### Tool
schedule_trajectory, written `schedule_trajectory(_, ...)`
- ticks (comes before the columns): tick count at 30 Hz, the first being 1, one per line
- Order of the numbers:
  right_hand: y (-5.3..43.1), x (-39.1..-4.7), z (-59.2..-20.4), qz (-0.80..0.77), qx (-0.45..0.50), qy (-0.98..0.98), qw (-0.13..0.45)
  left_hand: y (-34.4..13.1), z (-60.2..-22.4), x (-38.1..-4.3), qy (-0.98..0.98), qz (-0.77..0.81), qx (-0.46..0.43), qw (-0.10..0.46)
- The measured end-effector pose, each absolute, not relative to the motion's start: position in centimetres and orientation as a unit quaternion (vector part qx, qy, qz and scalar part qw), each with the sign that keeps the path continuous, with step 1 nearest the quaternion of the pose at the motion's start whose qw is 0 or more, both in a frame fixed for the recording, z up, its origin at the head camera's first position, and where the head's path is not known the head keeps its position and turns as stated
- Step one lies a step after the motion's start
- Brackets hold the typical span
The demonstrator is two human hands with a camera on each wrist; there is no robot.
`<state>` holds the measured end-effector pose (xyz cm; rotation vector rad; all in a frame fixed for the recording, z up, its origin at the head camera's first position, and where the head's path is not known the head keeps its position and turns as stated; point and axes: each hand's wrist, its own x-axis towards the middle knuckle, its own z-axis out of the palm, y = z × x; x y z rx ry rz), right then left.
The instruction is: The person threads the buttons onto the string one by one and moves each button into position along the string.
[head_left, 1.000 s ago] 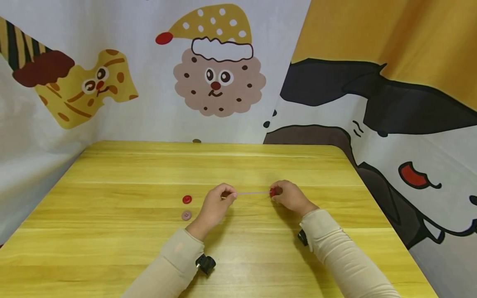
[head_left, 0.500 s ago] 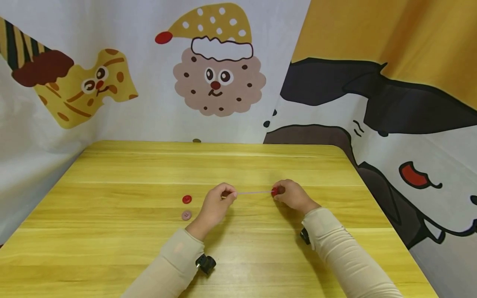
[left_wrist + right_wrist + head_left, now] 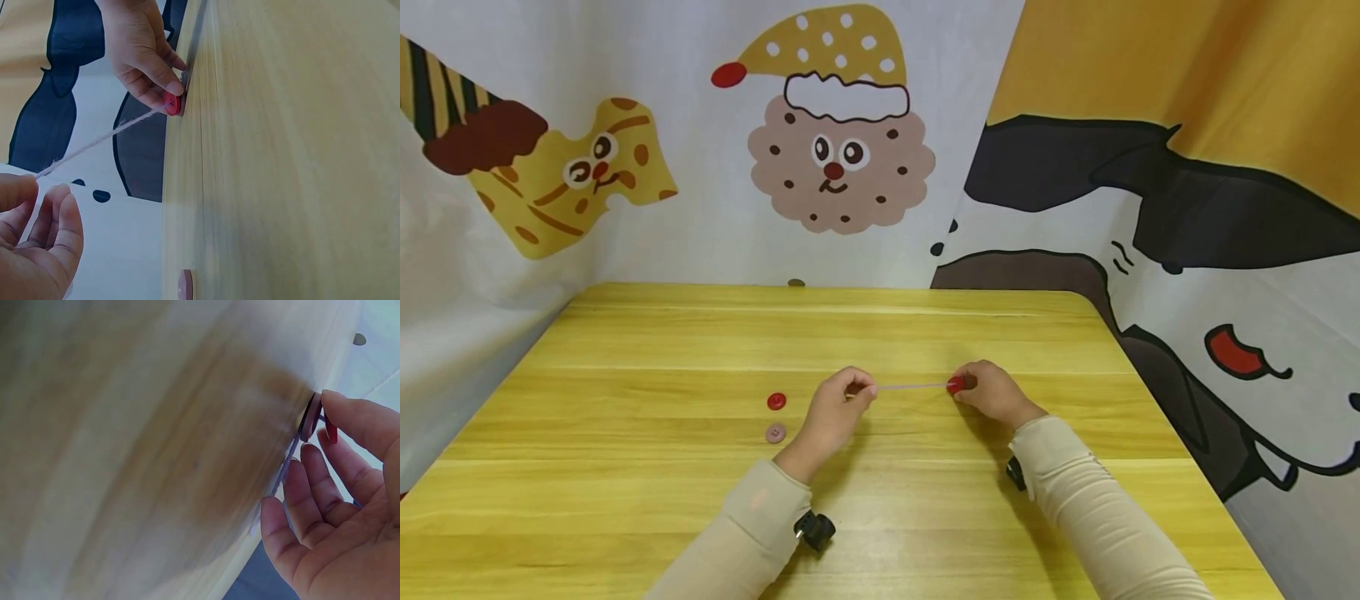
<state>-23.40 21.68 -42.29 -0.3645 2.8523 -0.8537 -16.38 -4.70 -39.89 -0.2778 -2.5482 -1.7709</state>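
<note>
In the head view my left hand [image 3: 834, 418] pinches one end of a thin pale purple yarn [image 3: 913, 386] between thumb and fingertips. The yarn runs straight across to a red button [image 3: 955, 384], which my right hand [image 3: 997, 395] pinches. Seen from the left wrist, the yarn [image 3: 100, 141] meets the red button [image 3: 172, 104] at its face. From the right wrist, a dusky pink button [image 3: 311, 417] sits next to the red one [image 3: 331, 430], by the thumb and index finger. A length of yarn [image 3: 284, 472] hangs below them.
Left of my left hand, another red button [image 3: 777, 402] and a dusky pink button [image 3: 775, 433] lie flat on the wooden table [image 3: 647, 500]. A cartoon-printed curtain [image 3: 700, 208] hangs behind the table's far edge. Both wrists carry small black cameras.
My right hand has shifted slightly right, turning the red button so more of its face shows. My left hand has barely moved, and the yarn stays stretched between them.
</note>
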Motion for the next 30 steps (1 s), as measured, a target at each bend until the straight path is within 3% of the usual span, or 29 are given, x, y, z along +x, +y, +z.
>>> schedule_trajectory(30,21.47,-22.61,-41.61,-0.281,-0.124,0.950,0.062,-4.31,-40.42,-16.48,-0.815,-0.572,-0.099,0.005)
